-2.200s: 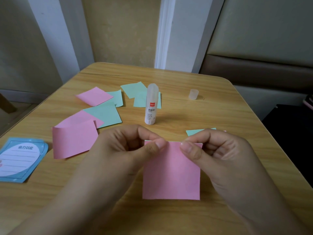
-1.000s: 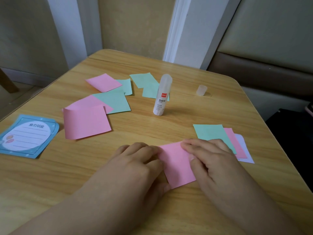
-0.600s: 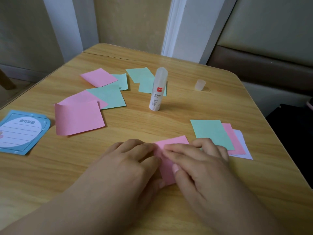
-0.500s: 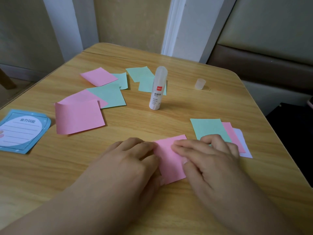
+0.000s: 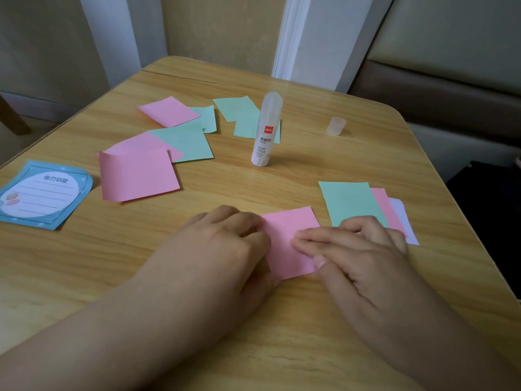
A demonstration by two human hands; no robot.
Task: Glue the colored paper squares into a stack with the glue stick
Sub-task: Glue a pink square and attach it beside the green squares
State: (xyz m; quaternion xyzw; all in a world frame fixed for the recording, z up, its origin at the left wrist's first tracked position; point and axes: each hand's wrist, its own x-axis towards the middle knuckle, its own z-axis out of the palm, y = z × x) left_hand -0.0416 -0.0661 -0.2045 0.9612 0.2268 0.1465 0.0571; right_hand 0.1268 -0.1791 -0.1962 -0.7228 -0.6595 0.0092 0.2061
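Left hand (image 5: pixel 225 244): we rest it knuckles up on the left edge of the pink square, fingers curled under; whether they pinch the paper or only press it, we cannot tell.
Right hand (image 5: pixel 363 255): we lay it flat, fingers (image 5: pixel 310 239) straight and together, pressing the right part of the pink square.
Pink square (image 5: pixel 287 235): flat on the table (image 5: pixel 253 190), between our two sets of fingertips, its far corner showing beyond them.
Glued stack (image 5: pixel 352 198): green sheet on top, pink and pale sheets fanned out beneath; just beyond our right knuckles, which cover its near edge.
Glue stick (image 5: pixel 266 131): upright, uncapped, well beyond our fingers.
Cap (image 5: pixel 336 126): standing apart, right of the glue stick.
Loose squares (image 5: pixel 138 176): pink and green, overlapping, beyond and left of our left fingers.
Blue card (image 5: pixel 42 194): far left of our left hand, at the table's edge.
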